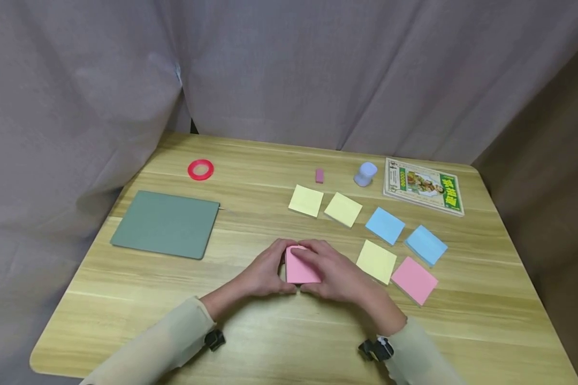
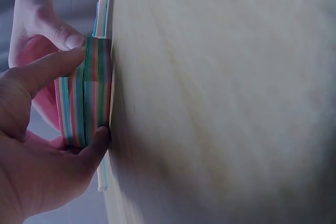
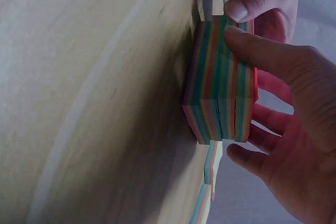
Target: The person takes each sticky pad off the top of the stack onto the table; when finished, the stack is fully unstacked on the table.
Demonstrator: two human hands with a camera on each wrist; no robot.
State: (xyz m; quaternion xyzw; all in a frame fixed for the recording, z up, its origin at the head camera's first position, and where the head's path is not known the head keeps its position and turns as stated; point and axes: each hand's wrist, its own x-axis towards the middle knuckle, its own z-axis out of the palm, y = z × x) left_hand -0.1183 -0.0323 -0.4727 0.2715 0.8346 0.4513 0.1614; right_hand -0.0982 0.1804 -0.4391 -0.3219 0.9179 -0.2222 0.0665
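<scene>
Note pad [image 1: 299,267], pink-topped, near counter [image 1: 270,342] front edge, gripped at its sides by left hand [image 1: 265,272] and right hand [image 1: 337,275]; best kept square, pressure even, top sheet uncreased.

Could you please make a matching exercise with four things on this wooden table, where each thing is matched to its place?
Things:
1. red tape ring
2. dark green flat mat
3. thick multicoloured block of sticky notes with a pink top
4. illustrated book with a green cover

Places:
A. far right of the table
B. between both hands, near the middle
C. far left, behind the mat
D. left side, lying flat

Pairs: 1-C, 2-D, 3-B, 4-A
</scene>
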